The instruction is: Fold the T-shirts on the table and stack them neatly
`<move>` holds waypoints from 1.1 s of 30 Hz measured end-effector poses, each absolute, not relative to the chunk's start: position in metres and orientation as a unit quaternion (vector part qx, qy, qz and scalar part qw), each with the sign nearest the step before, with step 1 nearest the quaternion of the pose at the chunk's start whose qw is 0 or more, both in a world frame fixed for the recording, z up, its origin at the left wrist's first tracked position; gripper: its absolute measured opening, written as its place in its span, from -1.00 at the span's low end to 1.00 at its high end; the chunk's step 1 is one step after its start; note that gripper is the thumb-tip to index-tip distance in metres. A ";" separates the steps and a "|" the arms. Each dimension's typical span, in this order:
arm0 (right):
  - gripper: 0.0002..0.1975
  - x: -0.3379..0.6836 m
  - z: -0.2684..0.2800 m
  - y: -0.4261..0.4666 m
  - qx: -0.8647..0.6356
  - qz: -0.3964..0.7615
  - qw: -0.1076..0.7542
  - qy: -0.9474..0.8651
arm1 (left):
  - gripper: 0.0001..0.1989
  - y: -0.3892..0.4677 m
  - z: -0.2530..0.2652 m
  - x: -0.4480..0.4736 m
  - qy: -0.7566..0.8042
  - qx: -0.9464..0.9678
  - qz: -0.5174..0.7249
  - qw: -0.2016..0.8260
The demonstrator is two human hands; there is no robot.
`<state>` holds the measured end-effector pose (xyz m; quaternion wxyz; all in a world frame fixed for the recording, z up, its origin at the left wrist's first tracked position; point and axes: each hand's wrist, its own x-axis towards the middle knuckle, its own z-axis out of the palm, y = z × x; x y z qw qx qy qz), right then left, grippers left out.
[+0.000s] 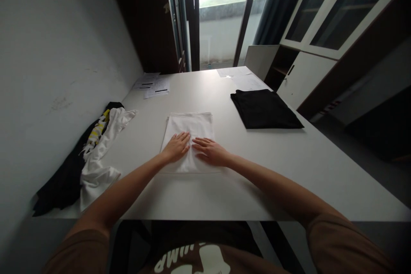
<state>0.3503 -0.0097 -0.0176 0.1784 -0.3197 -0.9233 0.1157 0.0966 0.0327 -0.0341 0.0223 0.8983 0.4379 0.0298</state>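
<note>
A white cloth garment (195, 123), folded into a flat rectangle, lies on the table in front of me. My left hand (177, 146) rests palm down on its middle left part, fingers stretched out. Just to the right, my right hand (210, 150) lies flat on the same cloth, its fingers pointing left. The fingertips of the two hands are close together with a narrow gap between them. The hands cover part of the cloth's middle, and its folded edges show at the top and bottom.
A folded black cloth (268, 109) lies to the right on the white table (199, 197). Crumpled black and white garments (101, 162) lie along the left wall. Paper sheets (157, 86) are at the back left, with more papers (245, 80) at the back right. Cabinets (308, 72) stand beyond.
</note>
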 end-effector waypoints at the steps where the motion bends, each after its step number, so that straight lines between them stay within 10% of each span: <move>1: -0.50 0.349 -0.019 -0.006 -0.325 0.112 0.178 -0.922 | -0.42 0.035 -0.035 0.097 0.439 0.898 0.031 0.025; 33: -0.54 0.327 -0.030 0.027 -0.274 0.138 0.155 -0.939 | -0.39 0.136 -0.050 0.111 0.557 0.826 0.063 0.057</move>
